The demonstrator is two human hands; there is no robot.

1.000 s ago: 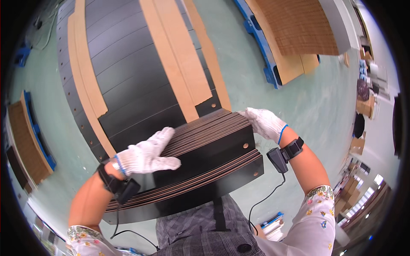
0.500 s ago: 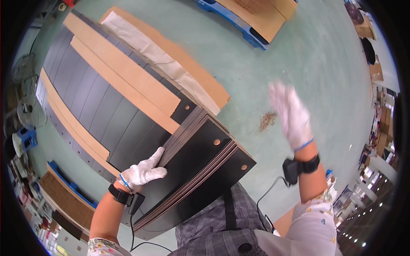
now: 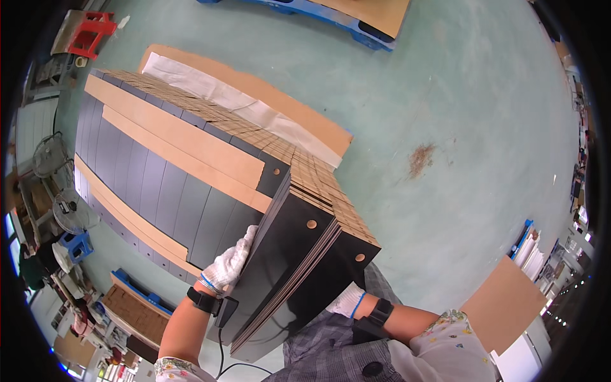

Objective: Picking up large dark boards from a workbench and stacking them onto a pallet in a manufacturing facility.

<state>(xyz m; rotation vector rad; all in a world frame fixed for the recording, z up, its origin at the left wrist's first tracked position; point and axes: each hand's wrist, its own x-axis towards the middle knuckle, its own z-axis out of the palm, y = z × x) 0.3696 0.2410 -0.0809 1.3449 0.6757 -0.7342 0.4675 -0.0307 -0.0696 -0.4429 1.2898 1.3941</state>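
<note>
A large stack of flat black boards point(image 3: 280, 254) leans in front of me, several of them fanned apart, with brown edges and round holes at their corners. My left hand point(image 3: 230, 264), in a white knit glove, lies along the left side of the near boards with its fingers stretched out against them. My right hand point(image 3: 347, 300), gloved the same way, is low at the near face of the closest board, next to my checked apron point(image 3: 318, 337). The board and arm hide its fingers.
Tan cardboard strips point(image 3: 184, 143) lie across the grey boards behind. Beyond them is a cardboard sheet with white paper point(image 3: 223, 86). A blue pallet point(image 3: 318, 14) stands at the far edge. Brown debris point(image 3: 421, 159) lies on the green floor; a brown sheet point(image 3: 506, 302) is at right.
My right hand has come from over the floor at right down to the near board. My left hand stays at the boards, its fingers now closer together. The whole view has shifted.
</note>
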